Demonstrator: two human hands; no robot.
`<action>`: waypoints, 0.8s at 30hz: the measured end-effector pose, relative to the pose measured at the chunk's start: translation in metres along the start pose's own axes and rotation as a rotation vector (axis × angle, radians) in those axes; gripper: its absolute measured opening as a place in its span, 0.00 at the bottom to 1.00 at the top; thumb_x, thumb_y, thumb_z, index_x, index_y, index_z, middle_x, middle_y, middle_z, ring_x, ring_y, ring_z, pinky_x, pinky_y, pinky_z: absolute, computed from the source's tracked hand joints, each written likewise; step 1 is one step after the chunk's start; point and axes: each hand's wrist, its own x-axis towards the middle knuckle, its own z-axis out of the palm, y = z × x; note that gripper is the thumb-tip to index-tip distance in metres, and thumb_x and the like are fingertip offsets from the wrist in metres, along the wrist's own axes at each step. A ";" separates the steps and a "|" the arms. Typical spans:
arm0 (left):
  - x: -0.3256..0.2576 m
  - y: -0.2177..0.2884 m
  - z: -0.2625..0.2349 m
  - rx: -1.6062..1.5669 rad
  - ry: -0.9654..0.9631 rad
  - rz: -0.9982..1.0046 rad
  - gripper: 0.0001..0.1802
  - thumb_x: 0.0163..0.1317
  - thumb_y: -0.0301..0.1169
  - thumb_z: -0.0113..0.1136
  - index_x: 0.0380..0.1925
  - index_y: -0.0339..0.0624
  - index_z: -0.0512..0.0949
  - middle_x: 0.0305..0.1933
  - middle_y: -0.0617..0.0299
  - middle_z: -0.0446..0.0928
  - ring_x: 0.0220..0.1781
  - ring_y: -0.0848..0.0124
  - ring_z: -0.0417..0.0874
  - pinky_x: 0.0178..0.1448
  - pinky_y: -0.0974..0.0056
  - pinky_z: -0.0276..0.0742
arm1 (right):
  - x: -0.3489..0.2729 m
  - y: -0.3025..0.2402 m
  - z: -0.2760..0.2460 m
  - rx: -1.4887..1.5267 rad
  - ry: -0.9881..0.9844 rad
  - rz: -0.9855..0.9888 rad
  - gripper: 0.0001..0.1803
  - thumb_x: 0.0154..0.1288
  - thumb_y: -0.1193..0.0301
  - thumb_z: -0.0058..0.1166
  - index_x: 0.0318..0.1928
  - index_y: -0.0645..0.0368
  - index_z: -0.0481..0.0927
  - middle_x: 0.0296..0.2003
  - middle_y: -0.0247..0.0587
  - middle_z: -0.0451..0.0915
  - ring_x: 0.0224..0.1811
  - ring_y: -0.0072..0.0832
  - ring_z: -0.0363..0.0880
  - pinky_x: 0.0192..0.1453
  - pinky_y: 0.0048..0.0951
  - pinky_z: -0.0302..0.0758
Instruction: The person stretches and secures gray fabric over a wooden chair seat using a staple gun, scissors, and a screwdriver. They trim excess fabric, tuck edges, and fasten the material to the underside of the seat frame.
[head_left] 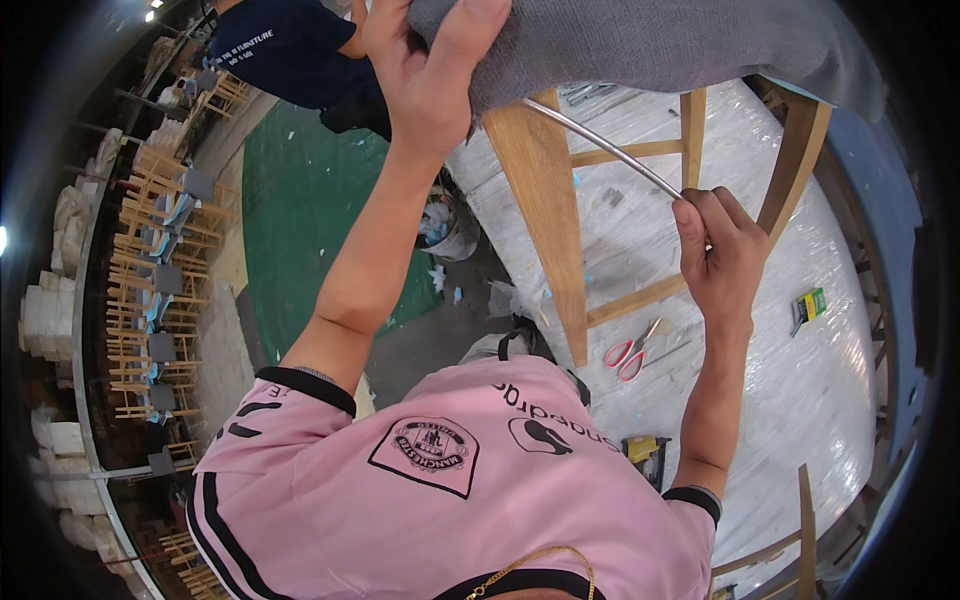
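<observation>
A wooden chair with a grey cloth seat [640,50] stands before me, its light wood leg [545,210] pointing down toward the plastic-wrapped surface. At the seat's left corner my left hand [430,85] grips the cloth, thumb over it; the upper frame edge cuts off some fingers. My right hand [722,245] is closed round the lower end of a slim silver metal rod [605,148]. The rod slants up to the seat's lower edge beside the leg, where its far tip is hidden. Below lie scissors with red handles [630,360].
A small yellow-green packet [809,306] and a yellow-black tool [645,452] lie on the plastic-wrapped surface [760,370]. A bin of scraps [450,230] stands beside it. Another person in a dark shirt [290,50] works beyond. Stacked chairs [160,290] line the left.
</observation>
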 end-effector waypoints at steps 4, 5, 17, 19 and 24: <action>0.000 -0.002 0.000 -0.003 0.014 0.008 0.17 0.67 0.35 0.61 0.49 0.33 0.79 0.60 0.48 0.79 0.62 0.65 0.75 0.72 0.59 0.62 | -0.009 -0.005 0.003 0.028 -0.057 0.061 0.11 0.70 0.63 0.66 0.36 0.57 0.85 0.23 0.37 0.76 0.18 0.33 0.71 0.25 0.31 0.68; -0.001 -0.004 0.001 -0.024 0.018 0.004 0.17 0.67 0.36 0.60 0.49 0.33 0.79 0.60 0.48 0.79 0.62 0.65 0.75 0.71 0.59 0.62 | -0.013 -0.004 0.004 0.032 -0.048 0.067 0.11 0.70 0.63 0.66 0.36 0.57 0.85 0.23 0.38 0.75 0.18 0.33 0.71 0.25 0.31 0.67; 0.001 -0.002 0.002 -0.041 0.010 -0.011 0.17 0.65 0.36 0.65 0.47 0.35 0.79 0.59 0.50 0.78 0.61 0.65 0.76 0.70 0.58 0.65 | 0.002 -0.008 0.023 -0.179 0.116 -0.016 0.14 0.71 0.61 0.64 0.31 0.55 0.81 0.23 0.35 0.73 0.22 0.35 0.73 0.26 0.34 0.68; -0.003 -0.002 0.003 -0.036 -0.018 -0.026 0.20 0.64 0.37 0.67 0.50 0.35 0.77 0.61 0.49 0.76 0.63 0.65 0.75 0.70 0.58 0.66 | -0.001 -0.008 0.024 -0.199 0.101 0.005 0.14 0.71 0.60 0.63 0.31 0.55 0.80 0.23 0.35 0.73 0.22 0.36 0.74 0.26 0.35 0.68; -0.001 -0.011 -0.004 -0.090 -0.120 0.095 0.30 0.62 0.39 0.71 0.58 0.36 0.72 0.67 0.46 0.71 0.67 0.62 0.73 0.73 0.56 0.65 | -0.015 -0.015 0.012 -0.024 0.022 0.095 0.12 0.70 0.62 0.64 0.34 0.56 0.82 0.24 0.36 0.74 0.22 0.36 0.74 0.26 0.34 0.68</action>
